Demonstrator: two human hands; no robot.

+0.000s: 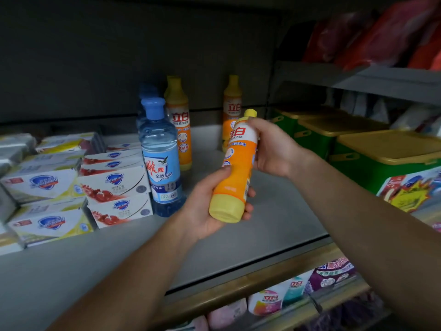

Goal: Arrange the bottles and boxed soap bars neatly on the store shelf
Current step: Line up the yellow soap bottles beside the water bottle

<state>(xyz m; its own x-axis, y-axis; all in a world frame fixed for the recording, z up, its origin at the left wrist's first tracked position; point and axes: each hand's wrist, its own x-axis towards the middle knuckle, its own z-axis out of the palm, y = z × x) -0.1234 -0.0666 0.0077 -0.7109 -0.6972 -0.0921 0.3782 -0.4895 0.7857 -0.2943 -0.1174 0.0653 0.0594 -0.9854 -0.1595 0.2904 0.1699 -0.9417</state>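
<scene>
An orange bottle [235,168] is held in the air above the grey shelf [274,211], tilted so its long axis runs from its pale yellow base at about 7 o'clock up to its yellow cap at about 1 o'clock, cap pointing toward the back of the shelf. Both hands hold it. The left hand [207,206] cups the base end from below and the left, thumb laid on the label and fingers curled under the bottom. The right hand [272,149] wraps the upper body and neck from the right, fingers closed round it just below the cap.

Two more orange bottles stand upright farther back: one [180,125] at about 11 o'clock from the held bottle, one [231,111] at about 12 o'clock, partly hidden behind it. Two blue bottles stand upright at about 9 o'clock; the front one [162,158] is clear, the rear one [144,101] mostly hidden behind it.

Left of the blue bottles lie stacked boxed soap bars [112,185], white with red or yellow print; their count is unclear because the stacks blur and run out of view. At 3 o'clock sit three green bins with yellow lids [381,154].
</scene>
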